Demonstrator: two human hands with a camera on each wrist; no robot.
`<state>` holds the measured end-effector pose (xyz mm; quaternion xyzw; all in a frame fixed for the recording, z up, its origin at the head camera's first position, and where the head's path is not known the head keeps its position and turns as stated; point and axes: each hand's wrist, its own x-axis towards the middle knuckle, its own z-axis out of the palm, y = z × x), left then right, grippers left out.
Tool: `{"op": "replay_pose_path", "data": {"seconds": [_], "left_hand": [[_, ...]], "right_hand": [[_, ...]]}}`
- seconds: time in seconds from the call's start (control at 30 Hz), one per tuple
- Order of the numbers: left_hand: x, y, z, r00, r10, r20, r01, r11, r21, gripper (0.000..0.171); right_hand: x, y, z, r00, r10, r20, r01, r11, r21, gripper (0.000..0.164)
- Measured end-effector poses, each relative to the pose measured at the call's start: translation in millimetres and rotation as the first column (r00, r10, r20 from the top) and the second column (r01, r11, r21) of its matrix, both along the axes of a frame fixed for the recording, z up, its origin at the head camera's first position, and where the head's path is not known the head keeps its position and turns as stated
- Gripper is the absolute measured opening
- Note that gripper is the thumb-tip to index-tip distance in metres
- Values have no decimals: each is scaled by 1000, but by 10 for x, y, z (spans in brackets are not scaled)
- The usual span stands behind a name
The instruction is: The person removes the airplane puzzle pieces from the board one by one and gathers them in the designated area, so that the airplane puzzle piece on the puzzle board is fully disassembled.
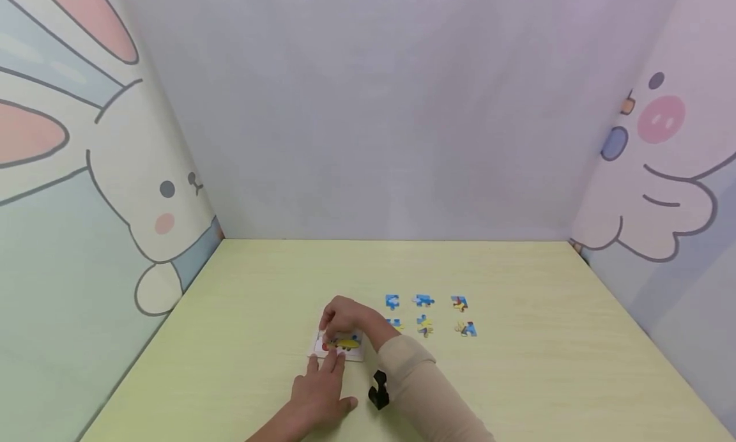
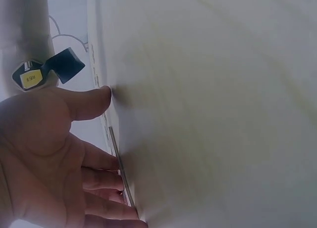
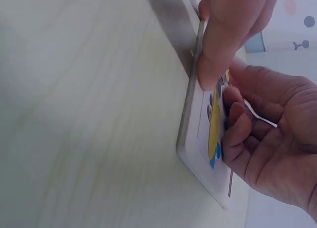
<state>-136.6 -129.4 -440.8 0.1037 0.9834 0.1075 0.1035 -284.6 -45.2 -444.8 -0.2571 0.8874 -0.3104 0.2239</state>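
Note:
A small white puzzle board (image 1: 355, 355) lies on the table, showing a yellow figure (image 3: 214, 124) with dark, red and blue bits. My right hand (image 1: 344, 315) reaches over the board from the right, fingers bent, thumb and forefinger close together at its left part. In the right wrist view, the right hand (image 3: 277, 124) covers part of the picture; whether a piece sits between its fingertips is hidden. My left hand (image 1: 319, 391) lies palm down at the near edge, fingers extended onto the board's rim. In the left wrist view, the left hand (image 2: 44, 154) rests its thumb on the table.
Right of the board lie several loose puzzle pieces in two rows, among them a blue piece (image 1: 424, 300) and a yellow piece (image 1: 425, 326). A black wrist device (image 1: 379, 391) shows beside the right sleeve (image 1: 428, 384). Printed curtains stand around the table (image 1: 546, 340).

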Motion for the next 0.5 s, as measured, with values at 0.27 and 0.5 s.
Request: {"op": "replay_pose_path", "data": {"seconds": [0.27,0.5], "left_hand": [[-19,17,1,999,17,27,-17,1000,-12,78],[-23,28,14,1000,11,13,-11,1000,-19,77]], "right_hand": [[36,7,39,999,38,-26,-37,998,44,13],[-2,32,26,998,68,9,-68,997,-29,13]]}}
